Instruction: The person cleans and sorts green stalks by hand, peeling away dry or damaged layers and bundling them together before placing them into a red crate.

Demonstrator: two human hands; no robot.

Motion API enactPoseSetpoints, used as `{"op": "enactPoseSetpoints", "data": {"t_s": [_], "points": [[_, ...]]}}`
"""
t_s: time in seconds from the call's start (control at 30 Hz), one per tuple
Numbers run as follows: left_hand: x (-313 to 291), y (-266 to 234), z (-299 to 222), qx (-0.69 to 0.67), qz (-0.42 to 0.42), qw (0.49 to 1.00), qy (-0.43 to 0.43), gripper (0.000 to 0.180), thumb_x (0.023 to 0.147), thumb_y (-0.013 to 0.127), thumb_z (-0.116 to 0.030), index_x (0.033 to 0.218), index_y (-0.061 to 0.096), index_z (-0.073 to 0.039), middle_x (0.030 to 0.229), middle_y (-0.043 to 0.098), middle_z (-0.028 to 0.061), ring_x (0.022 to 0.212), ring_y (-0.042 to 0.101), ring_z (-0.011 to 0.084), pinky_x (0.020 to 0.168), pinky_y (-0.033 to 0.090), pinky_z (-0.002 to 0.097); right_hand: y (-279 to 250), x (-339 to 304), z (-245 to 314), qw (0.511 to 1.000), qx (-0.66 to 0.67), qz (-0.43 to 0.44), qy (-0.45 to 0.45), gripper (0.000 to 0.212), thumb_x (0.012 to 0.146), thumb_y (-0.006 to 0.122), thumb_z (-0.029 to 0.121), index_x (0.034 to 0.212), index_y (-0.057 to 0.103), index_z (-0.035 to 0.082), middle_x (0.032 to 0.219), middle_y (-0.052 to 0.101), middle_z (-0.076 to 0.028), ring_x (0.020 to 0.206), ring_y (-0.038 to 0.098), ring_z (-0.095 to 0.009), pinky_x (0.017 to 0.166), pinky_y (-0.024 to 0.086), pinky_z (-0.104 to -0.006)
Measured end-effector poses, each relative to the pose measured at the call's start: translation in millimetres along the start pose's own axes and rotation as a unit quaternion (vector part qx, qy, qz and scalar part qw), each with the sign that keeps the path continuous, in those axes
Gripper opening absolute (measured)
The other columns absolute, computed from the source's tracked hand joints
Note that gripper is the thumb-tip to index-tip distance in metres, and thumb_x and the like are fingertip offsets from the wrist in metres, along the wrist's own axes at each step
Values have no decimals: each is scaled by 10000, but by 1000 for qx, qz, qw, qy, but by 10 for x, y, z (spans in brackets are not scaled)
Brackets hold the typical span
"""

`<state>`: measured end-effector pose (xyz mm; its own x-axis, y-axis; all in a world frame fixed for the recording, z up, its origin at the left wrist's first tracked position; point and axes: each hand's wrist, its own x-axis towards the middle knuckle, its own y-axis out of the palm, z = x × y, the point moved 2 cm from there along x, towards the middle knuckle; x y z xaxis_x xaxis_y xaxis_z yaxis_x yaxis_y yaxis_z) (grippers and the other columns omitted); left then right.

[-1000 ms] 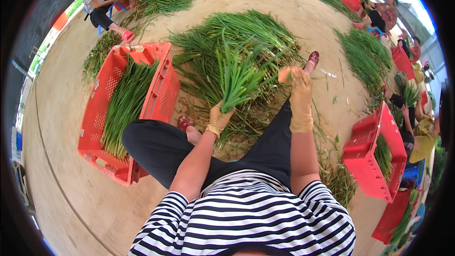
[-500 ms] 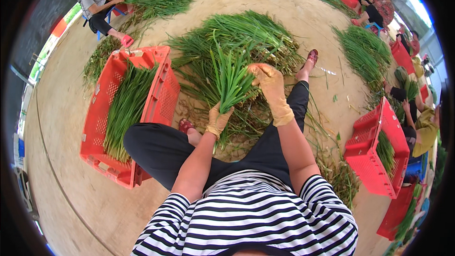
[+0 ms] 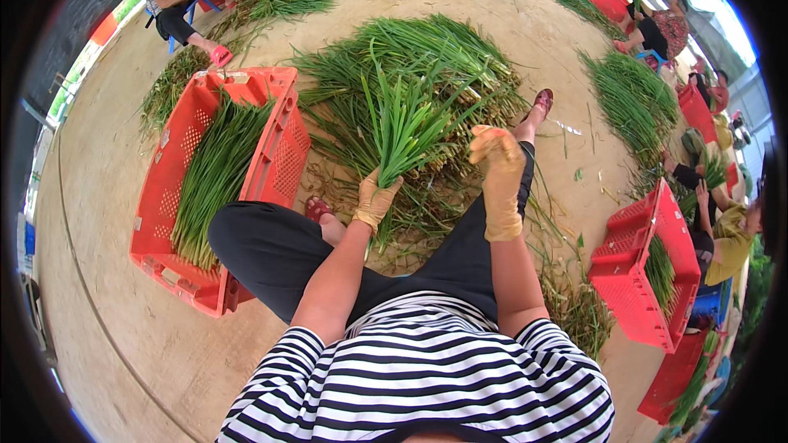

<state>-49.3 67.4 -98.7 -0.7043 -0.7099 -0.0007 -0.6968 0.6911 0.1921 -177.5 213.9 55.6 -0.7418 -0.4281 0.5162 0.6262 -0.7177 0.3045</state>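
Observation:
My left hand point(image 3: 378, 200), in a tan rubber glove, is wrapped round the lower part of a bunch of garlic chives point(image 3: 400, 133). The flat green leaves fan up and away from me. Off to the right of the bunch, apart from it, my gloved right hand point(image 3: 498, 171) is raised with its fingers curled closed; what they hold, if anything, is too small to make out. Beyond both hands lies a big heap of garlic chives point(image 3: 435, 49) on the ground, with loose leaves and brownish trimmings around it.
A red plastic crate point(image 3: 283, 152) full of chives stands by my left knee. Another red crate point(image 3: 636, 267) stands tilted in view at the right. Co-workers sit by other heaps point(image 3: 628, 98) at the far left and along the right. Plant scraps point(image 3: 579, 312) lie beside my right leg.
My right hand has drawn away from the leaves toward the right and slightly down. My left hand keeps its hold on the bunch, nearly in place. The view has shifted slightly.

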Motion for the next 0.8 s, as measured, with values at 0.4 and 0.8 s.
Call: {"op": "enactPoseSetpoints", "data": {"t_s": [0.4,0.8], "points": [[-59,9,26,62,35,997,-11,361,768,608,-5,1119,523,-3,992,597,37,863,538,103,742,459,258,448,-243,-353,951,-138,125,246,262,798,624,118,1031,578,7,757,556,6,574,441,-36,497,382,-190],[-45,29,5,62,5,998,-12,265,766,627,-49,1025,582,-18,913,616,12,788,531,79,712,445,247,440,-349,-433,983,-35,84,157,378,825,507,-31,1198,456,-6,848,552,-27,662,489,-51,540,431,-176]]}}
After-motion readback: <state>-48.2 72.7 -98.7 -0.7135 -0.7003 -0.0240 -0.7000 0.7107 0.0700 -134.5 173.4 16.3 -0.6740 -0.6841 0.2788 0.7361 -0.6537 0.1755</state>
